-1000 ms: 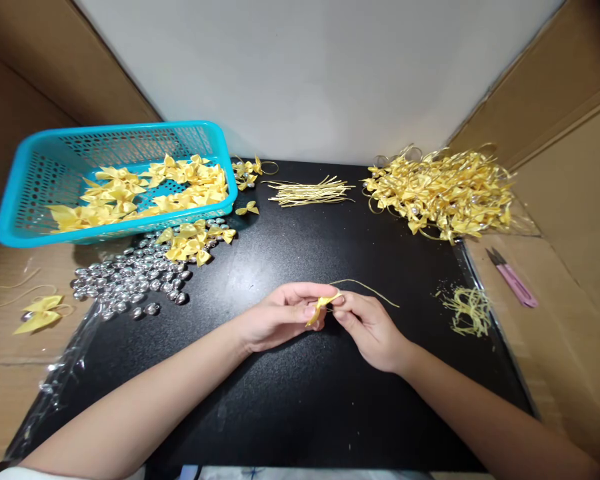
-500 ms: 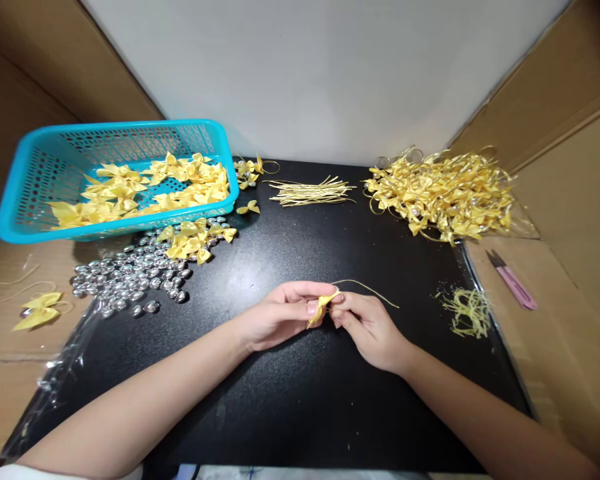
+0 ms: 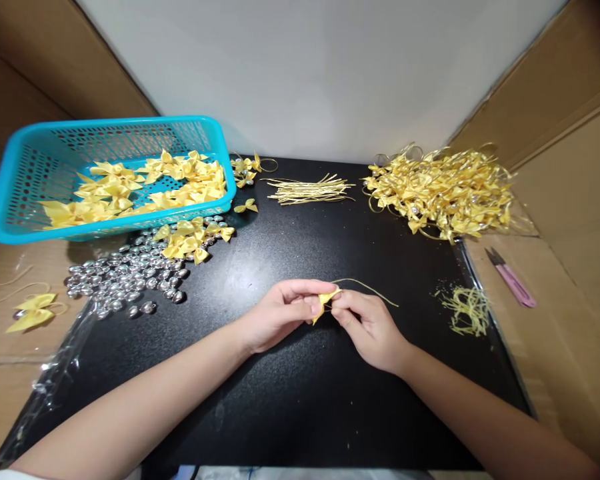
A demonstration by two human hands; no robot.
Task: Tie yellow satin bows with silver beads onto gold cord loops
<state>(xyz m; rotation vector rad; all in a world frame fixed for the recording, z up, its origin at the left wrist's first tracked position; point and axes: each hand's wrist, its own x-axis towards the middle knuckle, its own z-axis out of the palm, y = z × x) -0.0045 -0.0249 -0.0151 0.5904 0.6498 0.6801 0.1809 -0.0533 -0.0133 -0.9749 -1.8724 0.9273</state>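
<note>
Pinched between the fingers of my left hand (image 3: 285,312) is a yellow ribbon bow (image 3: 323,305), over the middle of the black table. My right hand (image 3: 367,328) is closed against the bow's right side, thumb and forefinger together on a thin gold cord (image 3: 367,288). The cord's loose end curves out to the right behind that hand. Where the cord meets the bow is mostly hidden by my fingertips.
A turquoise basket (image 3: 105,235) of yellow bows stands at left, with silver beads (image 3: 125,277) and more bows before it. Cut gold cords (image 3: 310,190) lie at the back. At right are a heap of corded bows (image 3: 445,193), cord scraps (image 3: 465,310) and pink snips (image 3: 513,280).
The bow has turned slightly between my left fingers, and its lower tip has risen a little. My right fingertips have shifted slightly. The view has moved a bit to the right.
</note>
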